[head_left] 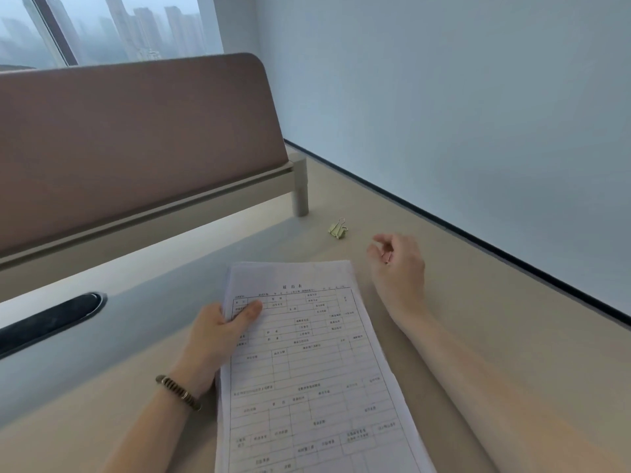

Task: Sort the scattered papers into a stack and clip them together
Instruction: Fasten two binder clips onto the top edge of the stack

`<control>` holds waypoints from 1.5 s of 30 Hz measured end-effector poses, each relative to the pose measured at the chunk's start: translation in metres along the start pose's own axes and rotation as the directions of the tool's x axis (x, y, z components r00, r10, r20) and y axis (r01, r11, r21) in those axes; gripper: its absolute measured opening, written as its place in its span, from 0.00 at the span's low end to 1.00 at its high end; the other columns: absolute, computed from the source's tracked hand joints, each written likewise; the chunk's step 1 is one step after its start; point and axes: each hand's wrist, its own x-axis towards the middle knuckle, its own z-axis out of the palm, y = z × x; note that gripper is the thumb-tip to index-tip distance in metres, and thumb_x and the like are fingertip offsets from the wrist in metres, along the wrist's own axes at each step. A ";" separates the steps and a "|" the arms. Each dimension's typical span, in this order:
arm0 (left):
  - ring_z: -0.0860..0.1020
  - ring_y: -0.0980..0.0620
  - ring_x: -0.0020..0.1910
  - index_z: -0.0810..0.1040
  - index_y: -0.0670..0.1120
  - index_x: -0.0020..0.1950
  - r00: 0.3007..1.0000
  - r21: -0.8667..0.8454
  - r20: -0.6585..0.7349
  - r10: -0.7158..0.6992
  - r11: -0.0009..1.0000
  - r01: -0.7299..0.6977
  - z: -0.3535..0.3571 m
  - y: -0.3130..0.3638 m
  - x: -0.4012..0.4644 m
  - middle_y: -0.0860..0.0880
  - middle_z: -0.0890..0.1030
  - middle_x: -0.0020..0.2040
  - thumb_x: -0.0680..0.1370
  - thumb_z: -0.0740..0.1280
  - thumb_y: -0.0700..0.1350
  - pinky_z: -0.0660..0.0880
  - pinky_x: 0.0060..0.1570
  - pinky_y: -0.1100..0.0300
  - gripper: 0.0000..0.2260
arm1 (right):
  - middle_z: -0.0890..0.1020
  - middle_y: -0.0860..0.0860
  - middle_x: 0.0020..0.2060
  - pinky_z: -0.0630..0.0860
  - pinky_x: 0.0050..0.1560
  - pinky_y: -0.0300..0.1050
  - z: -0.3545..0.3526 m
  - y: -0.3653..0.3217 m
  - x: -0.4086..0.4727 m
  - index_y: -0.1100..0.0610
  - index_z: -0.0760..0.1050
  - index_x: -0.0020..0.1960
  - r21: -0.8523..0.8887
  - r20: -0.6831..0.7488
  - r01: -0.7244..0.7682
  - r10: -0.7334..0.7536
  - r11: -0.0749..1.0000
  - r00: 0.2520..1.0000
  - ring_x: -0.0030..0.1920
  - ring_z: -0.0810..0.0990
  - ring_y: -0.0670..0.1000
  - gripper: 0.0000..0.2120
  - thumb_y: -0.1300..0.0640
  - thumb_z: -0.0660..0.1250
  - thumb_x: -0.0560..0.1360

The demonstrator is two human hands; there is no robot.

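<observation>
The small pale-green metal binder clip (338,228) lies on the beige desk top (478,302), and it sits at about ten o'clock from the right hand (397,264), near it but not touching. That hand hovers with its fingers loosely curled and its thumb and forefinger slightly parted; it holds nothing. The left hand (218,331) is well apart from the clip, which lies at roughly one o'clock from it, beyond the far end of the papers. So the right hand is plainly the nearer one, and a short reach forward and a little leftward looks like all the pickup needs.

The gathered stack of white printed form sheets (307,370) lies in the middle of the desk, its long axis running from about six o'clock near the body toward twelve, tilted slightly left at the far end. The left hand grips the stack at its left edge near the far end, thumb on top of the top sheet. The sheets look roughly squared, so the sorting seems done and the clipping is not yet begun. The clip's wire handles appear to point away from the stack; its exact orientation is too small to tell. The stack's far short edge is the edge closest to the clip, probably the easiest place to fasten it.
</observation>
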 end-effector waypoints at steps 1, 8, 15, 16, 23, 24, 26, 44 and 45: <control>0.86 0.49 0.34 0.84 0.40 0.45 1.000 0.003 -0.001 0.001 1.000 -0.001 0.000 0.000 -0.001 0.47 0.87 0.37 0.77 0.71 0.45 0.80 0.29 0.61 0.08 | 0.74 0.49 0.55 0.72 0.62 0.44 -0.001 0.005 0.004 0.54 0.78 0.59 -0.023 -0.041 -0.009 0.008 1.000 0.999 0.52 0.75 0.48 0.10 0.57 0.69 0.78; 0.86 0.50 0.32 0.84 0.41 0.45 1.000 0.004 0.000 -0.001 1.000 0.001 0.001 0.004 -0.004 0.48 0.87 0.36 0.77 0.70 0.45 0.79 0.27 0.63 0.08 | 0.74 0.56 0.66 0.67 0.69 0.56 0.000 0.023 0.034 0.55 0.73 0.68 -0.224 -0.002 -0.269 0.275 0.937 0.961 0.67 0.74 0.58 0.22 0.47 0.68 0.78; 0.86 0.50 0.33 0.84 0.41 0.45 1.000 -0.017 0.001 -0.002 1.000 0.002 -0.002 0.005 -0.009 0.48 0.87 0.36 0.78 0.70 0.45 0.79 0.28 0.63 0.08 | 0.77 0.55 0.59 0.72 0.64 0.54 0.002 0.023 0.035 0.53 0.80 0.53 -0.231 0.002 -0.225 0.232 0.947 0.973 0.60 0.77 0.58 0.06 0.52 0.68 0.78; 0.86 0.50 0.33 0.84 0.41 0.45 1.000 -0.018 0.002 -0.001 1.000 0.001 -0.001 0.004 -0.009 0.48 0.87 0.36 0.78 0.70 0.45 0.79 0.28 0.63 0.07 | 0.78 0.55 0.58 0.72 0.63 0.53 0.001 0.022 0.035 0.52 0.80 0.52 -0.242 0.008 -0.217 0.226 0.946 0.974 0.59 0.78 0.58 0.05 0.52 0.69 0.78; 0.86 0.48 0.35 0.84 0.41 0.45 1.000 -0.028 0.007 -0.013 1.000 0.013 -0.002 0.002 -0.009 0.46 0.88 0.39 0.77 0.70 0.45 0.81 0.30 0.60 0.08 | 0.85 0.48 0.40 0.79 0.55 0.53 -0.004 0.020 0.036 0.51 0.80 0.36 -0.026 0.101 -0.229 0.230 0.973 0.968 0.43 0.83 0.50 0.10 0.51 0.71 0.76; 0.86 0.47 0.35 0.84 0.41 0.45 1.000 -0.035 0.012 -0.016 0.999 0.016 -0.002 0.002 -0.009 0.46 0.88 0.39 0.77 0.70 0.45 0.81 0.30 0.59 0.08 | 0.86 0.47 0.36 0.80 0.54 0.51 -0.005 0.017 0.036 0.52 0.81 0.37 0.045 0.143 -0.249 0.240 0.968 0.960 0.40 0.83 0.47 0.10 0.52 0.72 0.76; 0.86 0.46 0.36 0.84 0.41 0.46 1.000 -0.045 0.018 -0.016 0.999 0.017 -0.003 0.002 -0.009 0.45 0.88 0.39 0.77 0.70 0.45 0.82 0.31 0.58 0.08 | 0.87 0.48 0.34 0.82 0.53 0.47 -0.008 0.008 0.036 0.56 0.83 0.38 0.219 0.225 -0.315 0.266 0.923 0.937 0.37 0.83 0.46 0.09 0.56 0.73 0.76; 0.87 0.43 0.43 0.84 0.39 0.51 0.993 -0.228 0.110 -0.047 0.971 0.072 -0.011 -0.001 -0.005 0.42 0.87 0.46 0.78 0.69 0.45 0.84 0.42 0.54 0.10 | 0.85 0.52 0.46 0.76 0.48 0.33 0.046 -0.114 -0.004 0.63 0.84 0.41 0.446 0.643 -0.001 -0.320 0.895 0.696 0.44 0.82 0.42 0.04 0.64 0.74 0.75; 0.87 0.43 0.44 0.84 0.39 0.52 0.992 -0.243 0.117 -0.042 0.968 0.070 -0.011 -0.001 -0.005 0.42 0.87 0.46 0.78 0.69 0.45 0.84 0.42 0.54 0.10 | 0.85 0.52 0.46 0.75 0.48 0.32 0.049 -0.115 -0.004 0.61 0.84 0.40 0.452 0.633 0.029 -0.344 0.892 0.693 0.44 0.81 0.42 0.05 0.64 0.74 0.75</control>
